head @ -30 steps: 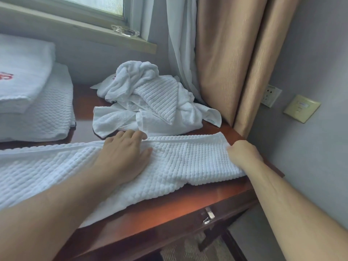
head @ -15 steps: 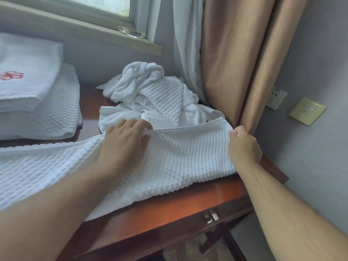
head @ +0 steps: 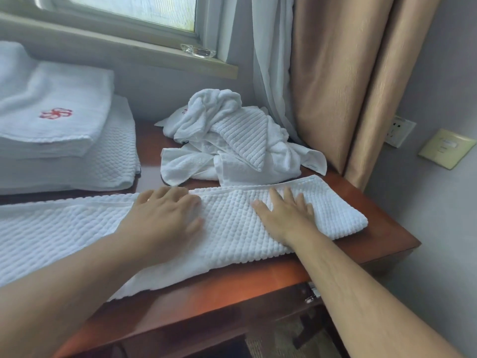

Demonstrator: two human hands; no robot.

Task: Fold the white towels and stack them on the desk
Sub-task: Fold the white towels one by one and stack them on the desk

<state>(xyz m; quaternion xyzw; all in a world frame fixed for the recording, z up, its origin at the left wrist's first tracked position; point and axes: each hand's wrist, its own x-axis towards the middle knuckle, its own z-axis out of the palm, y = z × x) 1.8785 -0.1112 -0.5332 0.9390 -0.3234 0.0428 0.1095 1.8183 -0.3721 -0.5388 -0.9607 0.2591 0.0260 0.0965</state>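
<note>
A long white waffle-weave towel (head: 232, 228) lies folded lengthwise across the brown desk (head: 258, 288), running off the left edge of view. My left hand (head: 165, 215) rests flat on its middle, fingers spread. My right hand (head: 286, 215) presses flat on the towel nearer its right end, fingers apart. Behind it sits a crumpled heap of white towels (head: 232, 140). At the far left a stack of folded towels (head: 59, 140) stands, the top one bearing a red emblem.
A window sill (head: 124, 47) with a clear glass dish (head: 198, 50) runs behind the desk. White sheer and tan curtains (head: 343, 86) hang at the right corner. Wall sockets (head: 398, 130) sit on the right wall. A drawer handle (head: 313, 293) shows below the desk's front edge.
My right hand let go of the towel's right end and moved left to lie flat on top. The lifted far edge now lies flat, and my left hand flattened on the towel.
</note>
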